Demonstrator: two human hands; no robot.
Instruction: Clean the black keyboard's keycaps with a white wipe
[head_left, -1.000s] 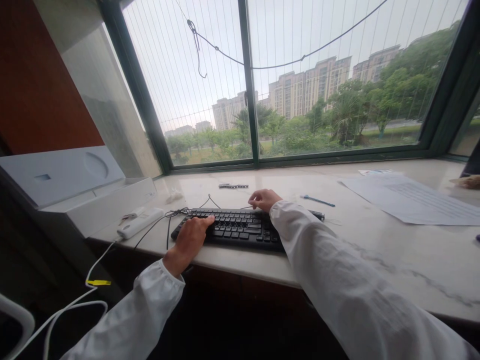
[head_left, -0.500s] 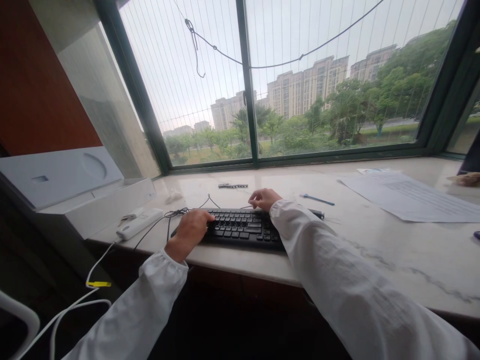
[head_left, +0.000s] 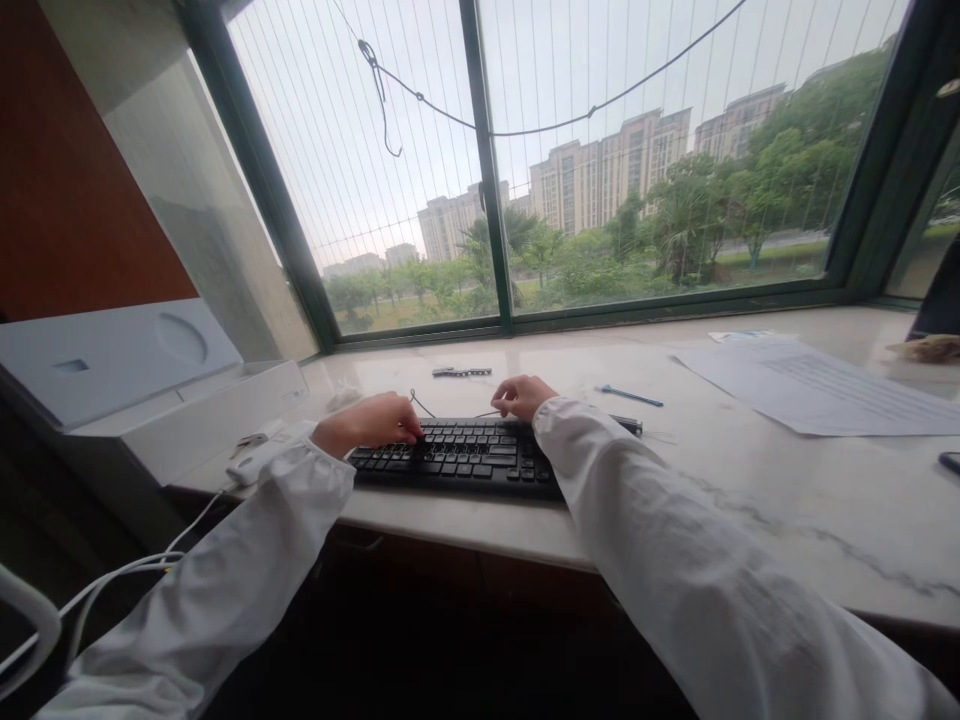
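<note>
A black keyboard [head_left: 480, 484] lies along the front of the pale marble sill, with some dark gaps visible among its keys. My left hand [head_left: 375, 421] is over its upper left part, fingers curled and tips bunched at the keys; whatever they hold is hidden. At the back edge, my right hand [head_left: 525, 397] has thumb and fingers drawn together, and anything between them is too small to make out. A thin black cable [head_left: 422, 404] loops up behind the keyboard. Beyond it lies a dark narrow strip [head_left: 463, 372] with pale spots.
On the right are a slim blue tool [head_left: 631, 395], a black rod [head_left: 628, 425] partly behind my sleeve, and paper sheets [head_left: 810, 385]. An open white box [head_left: 199, 425] and a white power strip [head_left: 251, 462] stand left. A window frame [head_left: 495, 200] rises behind.
My left hand has swung up and away toward the keyboard's back left, its forearm now covering part of the power strip. My right hand stays nearly in place. The view has shifted slightly.
</note>
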